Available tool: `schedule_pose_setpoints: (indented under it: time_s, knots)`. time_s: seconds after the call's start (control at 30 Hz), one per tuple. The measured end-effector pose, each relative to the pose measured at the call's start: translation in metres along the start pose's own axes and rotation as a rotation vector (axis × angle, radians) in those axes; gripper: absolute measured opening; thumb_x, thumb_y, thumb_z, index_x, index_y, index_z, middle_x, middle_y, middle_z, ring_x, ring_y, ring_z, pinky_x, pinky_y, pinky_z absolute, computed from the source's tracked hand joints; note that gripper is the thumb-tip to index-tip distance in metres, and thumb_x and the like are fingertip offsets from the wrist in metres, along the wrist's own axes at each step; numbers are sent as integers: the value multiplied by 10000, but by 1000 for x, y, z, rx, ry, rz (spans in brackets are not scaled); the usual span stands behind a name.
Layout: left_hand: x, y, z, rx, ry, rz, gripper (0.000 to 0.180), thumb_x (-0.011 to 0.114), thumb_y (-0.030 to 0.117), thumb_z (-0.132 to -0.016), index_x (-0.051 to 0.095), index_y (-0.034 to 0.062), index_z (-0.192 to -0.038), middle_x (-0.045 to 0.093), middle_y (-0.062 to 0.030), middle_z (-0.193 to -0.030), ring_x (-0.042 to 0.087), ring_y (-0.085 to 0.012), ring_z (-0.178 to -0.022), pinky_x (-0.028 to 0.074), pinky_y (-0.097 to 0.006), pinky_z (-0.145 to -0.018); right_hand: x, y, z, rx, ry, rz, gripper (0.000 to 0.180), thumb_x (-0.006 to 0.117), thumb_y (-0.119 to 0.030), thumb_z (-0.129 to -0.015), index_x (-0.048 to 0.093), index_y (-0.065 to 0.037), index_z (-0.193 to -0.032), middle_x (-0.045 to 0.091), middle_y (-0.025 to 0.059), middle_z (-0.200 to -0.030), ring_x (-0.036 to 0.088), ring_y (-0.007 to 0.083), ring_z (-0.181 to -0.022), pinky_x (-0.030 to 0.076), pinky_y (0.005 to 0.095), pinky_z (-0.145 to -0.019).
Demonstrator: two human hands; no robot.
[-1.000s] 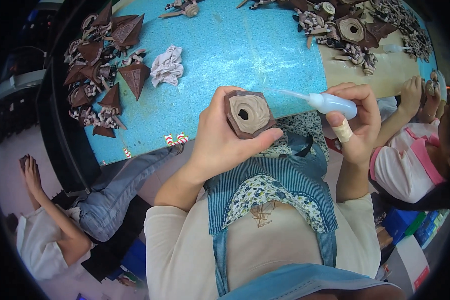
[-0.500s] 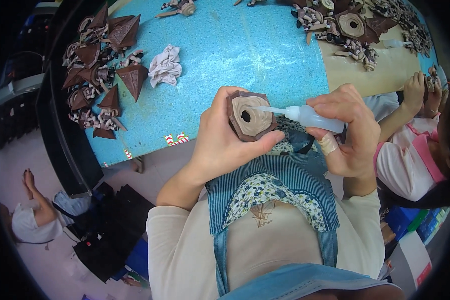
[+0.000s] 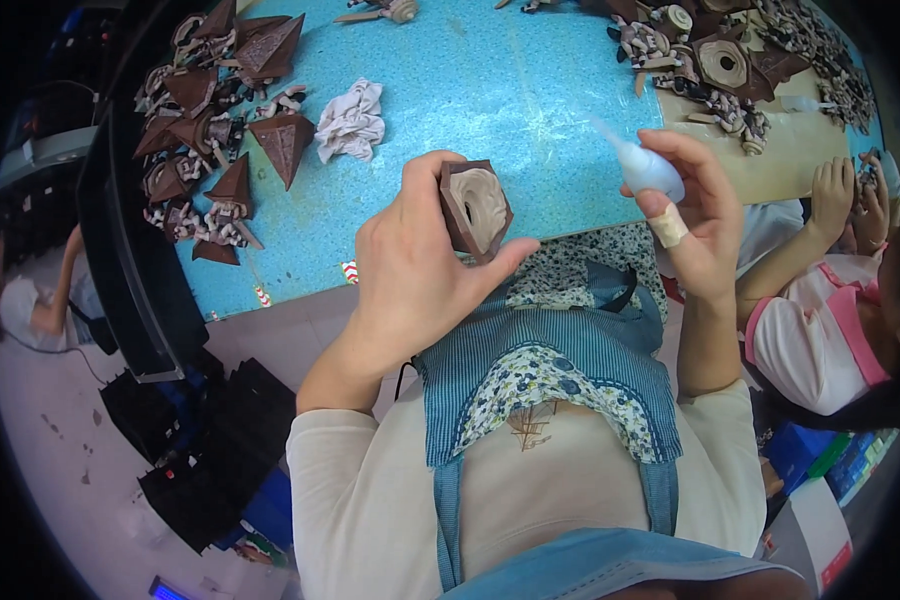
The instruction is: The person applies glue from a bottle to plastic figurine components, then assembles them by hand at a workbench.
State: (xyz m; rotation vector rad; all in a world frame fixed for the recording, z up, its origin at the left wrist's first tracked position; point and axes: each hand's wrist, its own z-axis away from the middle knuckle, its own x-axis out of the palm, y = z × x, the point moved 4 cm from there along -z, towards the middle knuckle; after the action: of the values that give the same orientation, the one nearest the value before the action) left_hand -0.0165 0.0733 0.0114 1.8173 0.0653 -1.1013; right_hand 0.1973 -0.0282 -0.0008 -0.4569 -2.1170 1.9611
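A brown hexagonal piece (image 3: 476,208) with a pale hollowed inside is held tilted above the near edge of the blue surface (image 3: 490,80), pinched by the left hand (image 3: 420,275) between thumb and fingers. A small translucent squeeze bottle (image 3: 648,168), nozzle aimed up and left, is clasped in the right hand (image 3: 695,215), apart from the piece; a bandage is seen on one finger. A crumpled white cloth (image 3: 351,121) lies toward the left edge, beside a heap of brown cone pieces (image 3: 225,130). More brown parts (image 3: 730,55) are piled at the far right corner. Another person's hands (image 3: 832,195) are at the right edge.
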Motion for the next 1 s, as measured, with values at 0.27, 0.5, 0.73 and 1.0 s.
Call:
schedule_pose_setpoints:
  time_s: [0.27, 0.5, 0.73, 1.0]
  knots:
    - [-1, 0, -1, 31, 86, -8, 749, 889, 275, -625, 439, 30, -1170, 657, -107, -835, 668, -278, -679, 523, -342, -581, 28, -50, -8, -505, -262, 606, 326, 684, 0, -733, 645, 28, -1056, 643, 165, -928, 597, 278, -771, 460, 349, -710]
    - [1, 3, -1, 62, 96, -2, 740, 884, 267, -636, 439, 23, -1175, 659, -104, -830, 671, -258, -675, 525, -329, -578, 36, -62, -8, -564, -303, 723, 370, 687, 8, -688, 654, 20, -1056, 646, 146, -925, 581, 268, -736, 416, 354, -645]
    - [0, -2, 1, 49, 103, 2, 744, 888, 271, -631, 445, 22, -1174, 655, -117, -850, 672, -266, -701, 526, -336, -592, 31, -51, -10, -504, -257, 647, 360, 682, 24, -695, 644, 10, -1052, 638, 132, -910, 604, 260, -772, 453, 347, -704]
    - [-12, -5, -2, 211, 148, 119, 734, 780, 113, -698, 399, -18, -1312, 551, -168, -1095, 545, -347, -1019, 406, -441, -905, 3, 22, -33, -45, -15, 36, 384, 634, 10, -837, 539, 17, -1209, 604, 94, -1115, 608, 163, -989, 471, 291, -865]
